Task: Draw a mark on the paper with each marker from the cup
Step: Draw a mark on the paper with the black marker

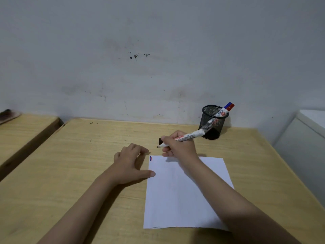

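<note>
My right hand (177, 147) grips an uncapped white marker (188, 137), black tip bared above the paper (184, 194); my left hand (131, 164) lies released on the counter (70, 173).

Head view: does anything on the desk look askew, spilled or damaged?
Nothing on the wooden desk stands out. The black mesh cup stands upright and the white paper sheet lies flat. Only the wall behind shows dark specks and scuffs.
</note>
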Demonstrator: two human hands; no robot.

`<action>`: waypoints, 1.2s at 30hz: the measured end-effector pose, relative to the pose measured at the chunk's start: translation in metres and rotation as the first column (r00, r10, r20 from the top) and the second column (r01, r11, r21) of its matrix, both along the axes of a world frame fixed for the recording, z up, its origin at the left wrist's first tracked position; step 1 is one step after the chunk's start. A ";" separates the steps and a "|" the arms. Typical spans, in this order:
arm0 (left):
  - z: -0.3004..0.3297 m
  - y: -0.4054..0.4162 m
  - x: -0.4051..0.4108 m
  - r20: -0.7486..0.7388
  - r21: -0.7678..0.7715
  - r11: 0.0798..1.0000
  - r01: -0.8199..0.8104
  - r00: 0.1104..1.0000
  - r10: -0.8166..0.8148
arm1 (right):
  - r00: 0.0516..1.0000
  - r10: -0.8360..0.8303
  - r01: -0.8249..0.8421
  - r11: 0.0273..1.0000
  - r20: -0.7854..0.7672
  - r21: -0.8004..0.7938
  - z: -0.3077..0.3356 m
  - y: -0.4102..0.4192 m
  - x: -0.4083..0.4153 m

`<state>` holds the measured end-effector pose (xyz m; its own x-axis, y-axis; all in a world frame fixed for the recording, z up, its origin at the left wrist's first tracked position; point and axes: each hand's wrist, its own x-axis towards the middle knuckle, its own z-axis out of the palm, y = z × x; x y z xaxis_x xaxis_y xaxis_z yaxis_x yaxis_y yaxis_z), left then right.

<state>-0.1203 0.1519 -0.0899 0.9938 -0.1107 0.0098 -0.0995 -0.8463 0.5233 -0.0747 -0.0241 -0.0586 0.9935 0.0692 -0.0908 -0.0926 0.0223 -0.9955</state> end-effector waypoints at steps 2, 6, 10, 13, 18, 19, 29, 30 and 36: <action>-0.003 0.001 0.001 0.034 -0.015 1.000 0.005 0.999 -0.004 | 1.000 -0.005 0.004 0.999 -0.007 -0.047 -0.012 0.012 0.000; -0.006 0.003 0.002 0.062 -0.013 1.000 0.026 0.998 -0.025 | 0.995 -0.068 0.070 0.997 0.077 -0.017 -0.031 0.016 -0.002; -0.008 0.007 0.007 0.090 0.069 0.997 0.029 0.995 -0.036 | 0.985 -0.109 0.115 0.993 0.131 -0.038 -0.035 0.015 -0.004; -0.010 0.008 0.009 0.130 0.101 0.995 0.017 0.991 -0.030 | 0.983 -0.120 0.127 0.991 0.137 -0.050 -0.035 0.016 -0.003; -0.012 0.007 0.011 0.159 0.100 0.995 -0.007 0.987 -0.009 | 0.988 -0.089 0.100 0.991 0.128 -0.087 -0.036 0.016 -0.002; -0.012 0.007 0.012 0.161 0.096 0.995 -0.010 0.987 -0.006 | 0.988 -0.090 0.102 0.991 0.128 -0.092 -0.037 0.016 -0.002; -0.010 0.007 0.013 0.187 0.145 0.989 -0.008 0.982 -0.020 | 0.993 -0.055 0.069 0.987 0.103 -0.143 -0.040 0.015 0.002; -0.011 0.007 0.013 0.191 0.155 0.988 -0.008 0.981 -0.022 | 0.993 -0.060 0.074 0.988 0.103 -0.136 -0.040 0.015 0.001; -0.011 0.007 0.013 0.177 0.131 0.991 -0.008 0.984 -0.015 | 0.939 -0.326 0.309 0.940 0.114 0.144 -0.038 0.011 0.003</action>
